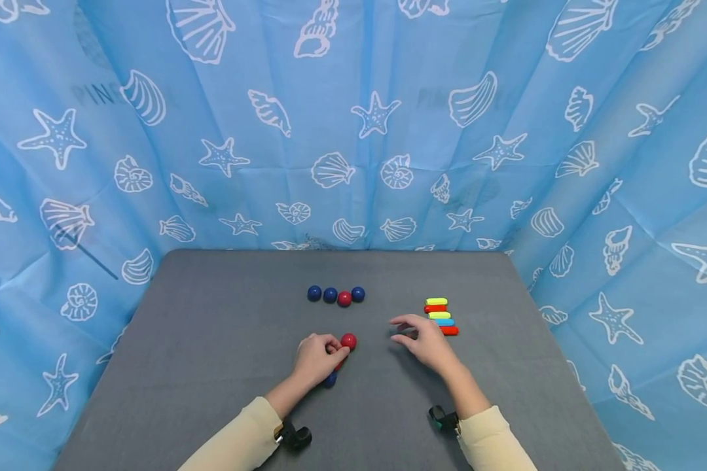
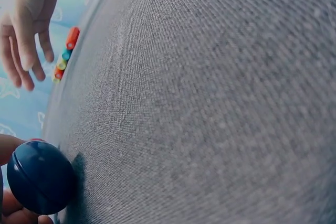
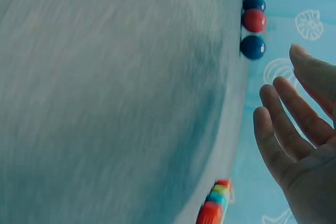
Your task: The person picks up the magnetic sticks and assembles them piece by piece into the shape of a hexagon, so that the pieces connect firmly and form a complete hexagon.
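On the grey table, my left hand [image 1: 315, 360] curls over a short slanting row of balls, its fingertips on a partly hidden red ball [image 1: 338, 366]. Another red ball [image 1: 348, 341] sits just beyond the fingertips, and a dark blue ball [image 1: 330, 380] lies on the near side. Close up in the left wrist view, that blue ball [image 2: 42, 177] shows a seam and covers most of the fingers' contact. My right hand [image 1: 427, 343] hovers with its fingers apart, holding nothing, left of several coloured sticks [image 1: 439, 316]. The right wrist view shows this hand [image 3: 302, 129] with spread fingers.
Farther back stands a row of balls: blue balls [image 1: 314, 293] and one red ball [image 1: 344, 299]. The stacked sticks are yellow, red and blue. A blue shell-print curtain [image 1: 342, 163] hangs behind and beside the table [image 1: 224, 314].
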`<state>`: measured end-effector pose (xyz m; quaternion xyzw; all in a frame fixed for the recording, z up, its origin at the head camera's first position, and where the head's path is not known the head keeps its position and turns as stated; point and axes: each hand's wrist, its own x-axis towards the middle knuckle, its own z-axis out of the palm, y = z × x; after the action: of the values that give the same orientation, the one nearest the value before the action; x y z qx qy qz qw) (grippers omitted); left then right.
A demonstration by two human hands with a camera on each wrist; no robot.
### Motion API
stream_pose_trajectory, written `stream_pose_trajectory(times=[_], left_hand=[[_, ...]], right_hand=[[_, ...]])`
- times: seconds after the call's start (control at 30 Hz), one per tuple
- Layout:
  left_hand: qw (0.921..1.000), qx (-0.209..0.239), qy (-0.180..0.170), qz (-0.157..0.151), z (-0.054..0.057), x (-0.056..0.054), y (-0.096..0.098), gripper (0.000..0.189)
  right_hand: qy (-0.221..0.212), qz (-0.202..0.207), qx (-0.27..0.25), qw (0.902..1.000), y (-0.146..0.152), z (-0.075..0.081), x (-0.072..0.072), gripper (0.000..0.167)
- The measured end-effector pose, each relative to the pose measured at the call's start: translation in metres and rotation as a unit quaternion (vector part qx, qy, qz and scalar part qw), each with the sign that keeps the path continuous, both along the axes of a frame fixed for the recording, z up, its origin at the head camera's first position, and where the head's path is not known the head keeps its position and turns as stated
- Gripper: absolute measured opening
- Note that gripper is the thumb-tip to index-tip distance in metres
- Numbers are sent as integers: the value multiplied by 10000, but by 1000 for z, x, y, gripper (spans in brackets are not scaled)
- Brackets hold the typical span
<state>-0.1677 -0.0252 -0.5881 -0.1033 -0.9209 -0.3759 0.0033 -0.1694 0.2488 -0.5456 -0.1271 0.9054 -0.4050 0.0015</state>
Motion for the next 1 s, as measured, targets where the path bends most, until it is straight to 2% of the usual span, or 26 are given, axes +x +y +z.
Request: stream_pose_trajectory(times=[0.3, 0.53, 0.77, 1.0], left_hand=[[9999, -83, 32, 99, 3, 1, -1, 23], [9999, -12, -81, 121, 5, 1, 0, 24], [9997, -4, -203, 143, 4, 0, 0, 24], [9997, 33, -212, 93, 3, 0, -1, 24]], right_hand=[[334, -551, 247, 9976, 30, -3, 1, 33], [623, -961, 823, 9900, 56, -5, 0, 31], [234, -1215, 1236, 9846, 76, -9, -2, 28], [-13, -1244, 1501, 9808, 84, -11, 1, 24]])
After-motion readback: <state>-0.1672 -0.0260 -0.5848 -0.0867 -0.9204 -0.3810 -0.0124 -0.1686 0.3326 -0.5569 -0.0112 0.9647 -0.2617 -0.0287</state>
